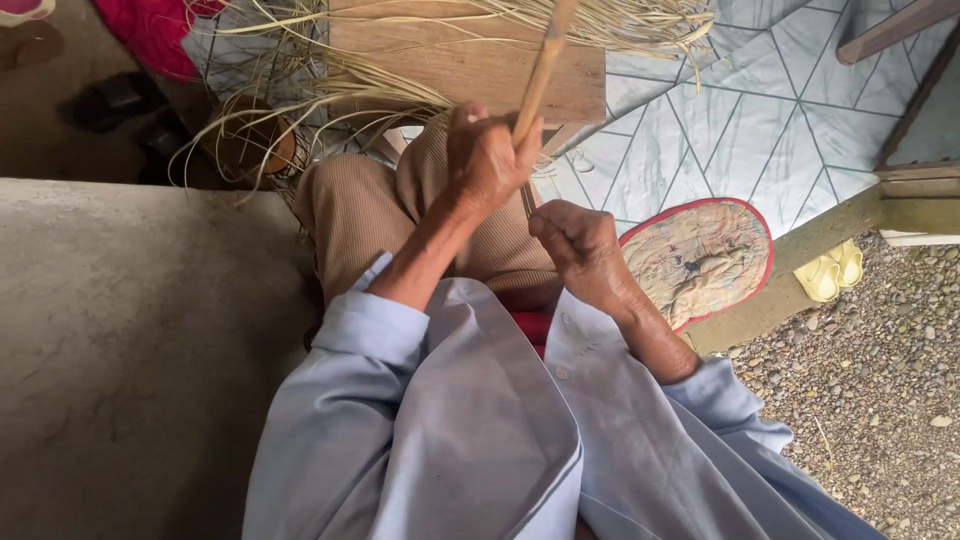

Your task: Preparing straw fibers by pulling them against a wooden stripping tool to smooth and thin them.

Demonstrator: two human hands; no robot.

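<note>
Left hand [487,160] grips a cane [540,70]; right hand [578,245] fisted.

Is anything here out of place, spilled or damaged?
Nothing looks damaged. Loose straw strands spread untidily over the wooden stool and down its side. The left hand grips a stick; the right hand is closed.

A pale tiled floor [790,110] with diagonal lines meets a gravel yard [880,400] in soft daylight. A grey concrete slab [130,340] fills the left side. An oval mat [700,260] with a red border lies near yellow slippers [832,270], and black sandals [110,100] rest by a red cloth [150,35].
</note>
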